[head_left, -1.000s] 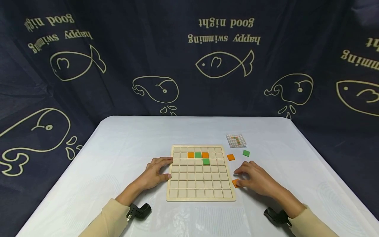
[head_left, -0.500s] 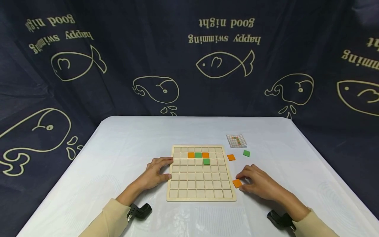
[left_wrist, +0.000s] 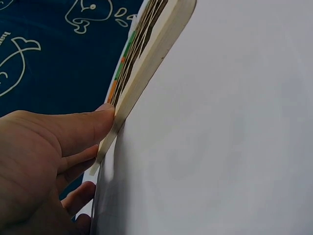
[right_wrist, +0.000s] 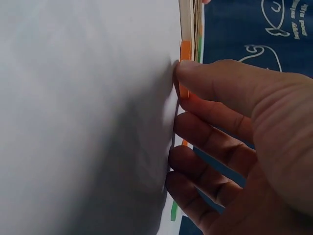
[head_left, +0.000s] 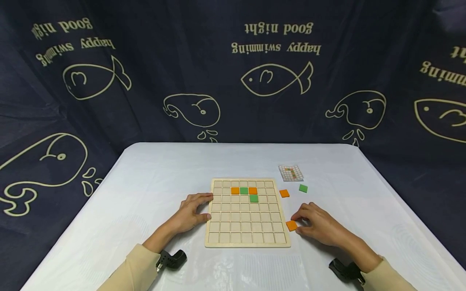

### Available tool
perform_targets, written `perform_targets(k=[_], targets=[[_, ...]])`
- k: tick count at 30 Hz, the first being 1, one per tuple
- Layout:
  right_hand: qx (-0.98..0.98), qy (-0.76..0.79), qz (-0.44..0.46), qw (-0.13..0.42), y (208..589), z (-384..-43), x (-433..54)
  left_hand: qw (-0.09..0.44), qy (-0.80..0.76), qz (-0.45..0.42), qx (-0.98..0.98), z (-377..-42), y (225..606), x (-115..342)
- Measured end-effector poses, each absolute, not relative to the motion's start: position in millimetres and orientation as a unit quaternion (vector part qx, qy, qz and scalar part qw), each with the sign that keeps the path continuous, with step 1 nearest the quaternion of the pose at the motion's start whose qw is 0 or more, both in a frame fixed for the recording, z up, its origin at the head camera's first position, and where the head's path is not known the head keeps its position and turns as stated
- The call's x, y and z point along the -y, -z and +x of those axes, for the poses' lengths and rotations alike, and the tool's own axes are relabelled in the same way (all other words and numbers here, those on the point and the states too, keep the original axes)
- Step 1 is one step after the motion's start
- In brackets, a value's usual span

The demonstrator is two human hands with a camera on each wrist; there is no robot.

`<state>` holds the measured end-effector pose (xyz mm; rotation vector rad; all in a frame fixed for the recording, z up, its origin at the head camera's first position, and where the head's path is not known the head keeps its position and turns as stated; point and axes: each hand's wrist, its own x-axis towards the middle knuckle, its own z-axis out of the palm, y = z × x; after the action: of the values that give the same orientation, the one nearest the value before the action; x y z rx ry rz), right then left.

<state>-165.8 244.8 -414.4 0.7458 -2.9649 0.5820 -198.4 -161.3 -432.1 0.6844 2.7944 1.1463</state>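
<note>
A square wooden grid board [head_left: 235, 218] lies on the table. Two orange tiles [head_left: 235, 190] and two green tiles [head_left: 253, 198] sit in cells of its upper rows. My left hand [head_left: 192, 212] rests at the board's left edge, fingers extended over the rim; its thumb [left_wrist: 93, 126] touches the edge in the left wrist view. On the other side, my right hand [head_left: 320, 224] pinches an orange tile [head_left: 291, 225] between thumb and index finger, beside the board's lower right edge. Its remaining fingers [right_wrist: 208, 134] bend below the tile in the right wrist view.
Right of the board lie another loose orange tile [head_left: 284, 193] and a loose green tile [head_left: 303, 188]. Behind them is a small pattern card [head_left: 291, 173] printed with a coloured grid. A dark printed curtain [head_left: 225, 117] hangs behind the white table [head_left: 174, 165].
My right hand has shifted slightly right and toward me, its fingers coming to the orange tile's edges, so more of the tile shows. The left hand and board have stayed put.
</note>
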Motion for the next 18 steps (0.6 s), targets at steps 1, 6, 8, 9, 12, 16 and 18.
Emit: perform_targets(k=[1, 6, 8, 9, 12, 16, 18], targets=[[0.953, -0.187, 0.240, 0.015, 414.4, -165.5, -244.7, 0.023, -0.371, 0.220, -0.902, -198.5, 432.3, 161.3], [0.955, -0.182, 0.235, 0.015, 414.4, -165.2, -244.9, 0.023, -0.371, 0.221, -0.902, -198.3, 432.5, 161.0], [0.955, -0.180, 0.234, 0.018, 413.5, -165.2, -244.8, 0.021, -0.368, 0.223, -0.903, -198.5, 432.5, 161.0], [0.956, -0.178, 0.232, 0.019, 413.0, -165.4, -244.8, 0.022, -0.368, 0.222, -0.902, -198.9, 432.5, 160.9], [0.957, -0.176, 0.228, 0.029, 410.8, -166.2, -243.6, 0.019, -0.366, 0.223, -0.903, -199.1, 432.2, 161.0], [0.955, -0.180, 0.231, 0.048, 407.8, -168.8, -240.4, 0.017, -0.367, 0.225, -0.902, -199.2, 432.5, 160.9], [0.951, -0.189, 0.236, 0.060, 406.0, -170.3, -237.8, 0.015, -0.369, 0.227, -0.901, -198.8, 432.8, 161.0]])
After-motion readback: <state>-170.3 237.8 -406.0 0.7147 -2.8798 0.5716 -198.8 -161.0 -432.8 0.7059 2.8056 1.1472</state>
